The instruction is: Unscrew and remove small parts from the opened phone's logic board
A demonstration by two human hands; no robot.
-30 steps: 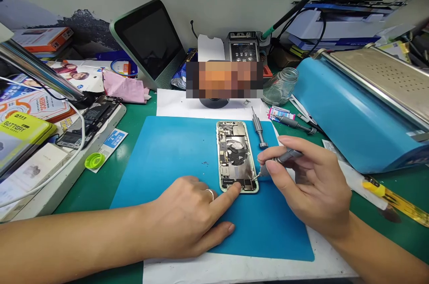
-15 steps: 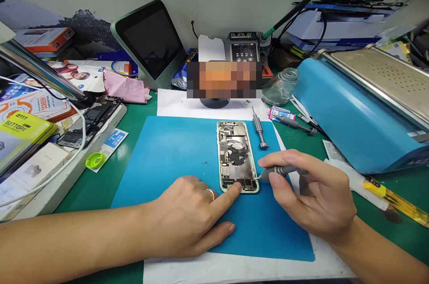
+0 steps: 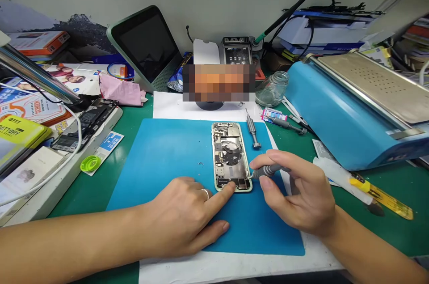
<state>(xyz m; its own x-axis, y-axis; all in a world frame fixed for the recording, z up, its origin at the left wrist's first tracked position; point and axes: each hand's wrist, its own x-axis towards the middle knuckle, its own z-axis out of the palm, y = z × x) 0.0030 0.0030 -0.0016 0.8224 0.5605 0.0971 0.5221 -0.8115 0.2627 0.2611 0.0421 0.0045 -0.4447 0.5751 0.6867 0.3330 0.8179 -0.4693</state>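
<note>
An opened smartphone point(image 3: 234, 165) lies face up on the blue mat point(image 3: 161, 154), its circuit boards and bare metal interior showing. My left hand point(image 3: 184, 217) rests on the mat, with the index fingertip on the phone's lower end. The thumb is stretched apart and the other fingers curl loosely; nothing is held. Between the thumb and fingers of my right hand point(image 3: 298, 190) is a small grey screwdriver point(image 3: 268, 171). It tilts low, its tip at the phone's lower right edge. Whether the tip sits in a screw is too small to tell.
A second screwdriver point(image 3: 253, 129) lies right of the phone. Tiny dark parts point(image 3: 200, 164) are on the mat. A blue machine point(image 3: 328, 114), a glass jar point(image 3: 273, 88) and a yellow cutter point(image 3: 382, 194) are to the right. At left stand boxes and a lamp post point(image 3: 40, 71).
The whole view has shifted slightly, so most things appear a little further left. My left fingertip stays on the phone, and the screwdriver stays at its lower right edge.
</note>
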